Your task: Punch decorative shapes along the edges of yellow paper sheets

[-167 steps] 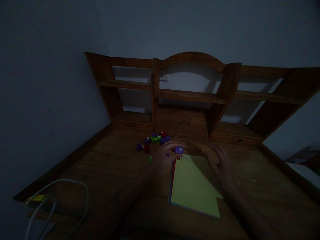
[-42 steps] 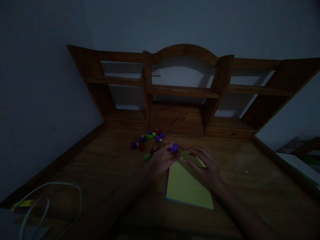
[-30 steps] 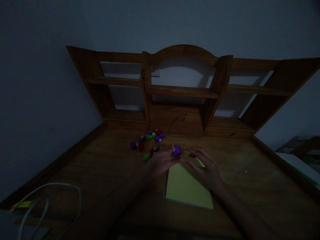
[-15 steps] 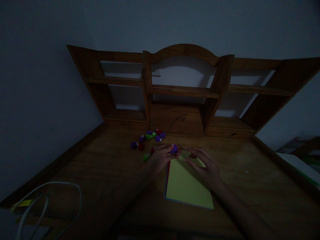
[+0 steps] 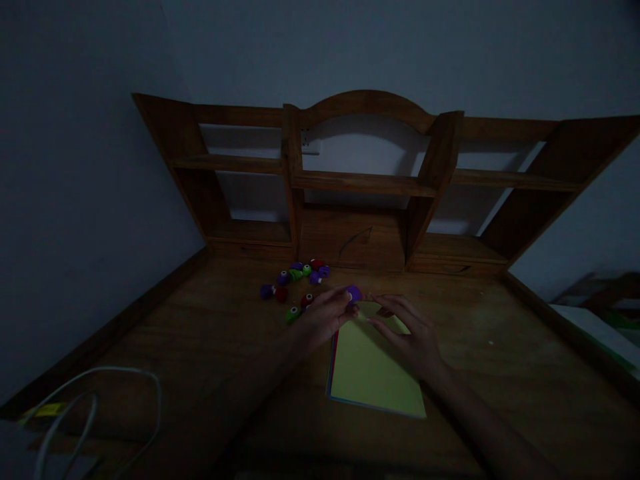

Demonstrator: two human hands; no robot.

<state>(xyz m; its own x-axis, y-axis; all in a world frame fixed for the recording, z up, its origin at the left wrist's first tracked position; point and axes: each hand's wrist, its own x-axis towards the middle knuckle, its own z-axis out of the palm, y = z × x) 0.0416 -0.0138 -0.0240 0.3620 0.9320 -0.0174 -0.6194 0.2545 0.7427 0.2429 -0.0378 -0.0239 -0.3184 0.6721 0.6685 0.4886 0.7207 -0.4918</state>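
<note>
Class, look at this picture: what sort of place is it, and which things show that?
Probably a study corner in a home: there is a wooden desk, a shelf unit along its back, and coloured paper lying on the desk.

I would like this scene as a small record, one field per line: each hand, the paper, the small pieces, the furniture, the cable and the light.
Left hand: holds a purple piece in its fingers
Right hand: thumb and forefinger apart, near the purple piece
Paper: yellow sheet uppermost, coloured edges showing at its left
Small pieces: purple, red and green, left of the paper, some partly hidden
Furniture: wooden shelf unit at the desk's back
Cable: white, looped, lower left
Light: dim
</note>
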